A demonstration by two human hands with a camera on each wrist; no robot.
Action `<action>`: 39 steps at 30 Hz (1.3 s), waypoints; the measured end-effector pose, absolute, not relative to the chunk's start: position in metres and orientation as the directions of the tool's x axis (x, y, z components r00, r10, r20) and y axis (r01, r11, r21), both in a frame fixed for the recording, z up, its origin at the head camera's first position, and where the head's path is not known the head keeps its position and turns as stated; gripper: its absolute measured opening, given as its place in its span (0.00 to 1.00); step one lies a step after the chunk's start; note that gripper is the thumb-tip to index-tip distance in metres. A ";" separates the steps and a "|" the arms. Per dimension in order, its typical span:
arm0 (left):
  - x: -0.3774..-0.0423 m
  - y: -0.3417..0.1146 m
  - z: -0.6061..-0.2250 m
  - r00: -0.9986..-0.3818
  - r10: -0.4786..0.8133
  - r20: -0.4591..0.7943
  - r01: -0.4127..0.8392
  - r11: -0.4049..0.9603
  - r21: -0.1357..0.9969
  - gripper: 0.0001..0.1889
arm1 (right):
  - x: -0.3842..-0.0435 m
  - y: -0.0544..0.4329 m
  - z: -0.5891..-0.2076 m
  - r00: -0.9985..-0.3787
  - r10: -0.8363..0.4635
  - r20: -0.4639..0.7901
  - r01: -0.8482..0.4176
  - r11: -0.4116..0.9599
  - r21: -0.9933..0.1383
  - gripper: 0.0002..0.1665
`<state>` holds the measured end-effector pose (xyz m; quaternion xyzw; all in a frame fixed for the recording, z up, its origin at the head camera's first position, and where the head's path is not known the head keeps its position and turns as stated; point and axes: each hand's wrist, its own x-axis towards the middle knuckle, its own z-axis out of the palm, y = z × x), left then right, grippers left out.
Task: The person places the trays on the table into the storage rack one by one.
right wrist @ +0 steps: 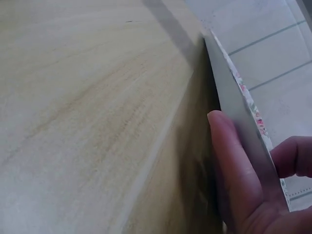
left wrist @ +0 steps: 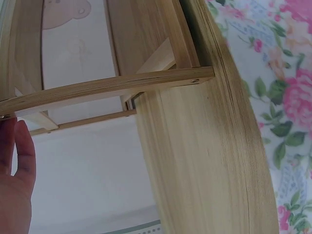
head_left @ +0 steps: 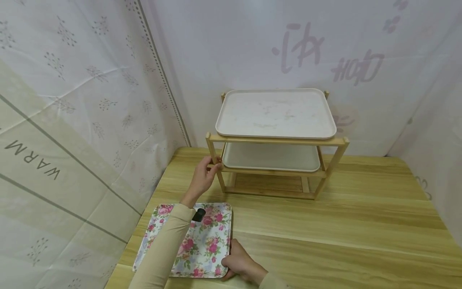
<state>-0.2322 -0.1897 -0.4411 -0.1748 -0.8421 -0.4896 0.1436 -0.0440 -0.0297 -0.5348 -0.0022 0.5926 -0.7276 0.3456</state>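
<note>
A floral tray (head_left: 207,241), white with pink roses, is at the front left of the table. My right hand (head_left: 241,261) grips its right edge, thumb over the patterned face and fingers beneath; the right wrist view shows the tray's plain underside (right wrist: 236,102) tilted off the wood. My left hand (head_left: 203,176) reaches across above the tray and holds the left side of a wooden rack (head_left: 278,140) at its middle level. In the left wrist view its thumb and fingers (left wrist: 24,151) meet the end of a rack bar (left wrist: 107,87).
One white tray (head_left: 276,114) lies on the rack's top level, another white tray (head_left: 270,156) on the middle one. The rack stands on a wood-grain table (head_left: 343,237). Patterned cloth (head_left: 90,100) hangs at the left and behind. A black wrist device (head_left: 199,214) sits on the left sleeve.
</note>
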 end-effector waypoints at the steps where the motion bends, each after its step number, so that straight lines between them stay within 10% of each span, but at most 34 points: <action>1: -0.232 -0.190 -0.441 -0.898 0.151 0.413 0.434 0.460 0.775 0.09 | -0.044 -0.028 -0.535 -0.763 -0.500 -0.410 0.503 -0.062 -0.862 0.32; 39: -0.208 -0.176 -0.406 -0.916 0.145 0.374 0.396 0.479 0.784 0.10 | -0.071 0.061 -0.538 -0.679 -0.651 -0.339 0.537 -0.127 -0.834 0.46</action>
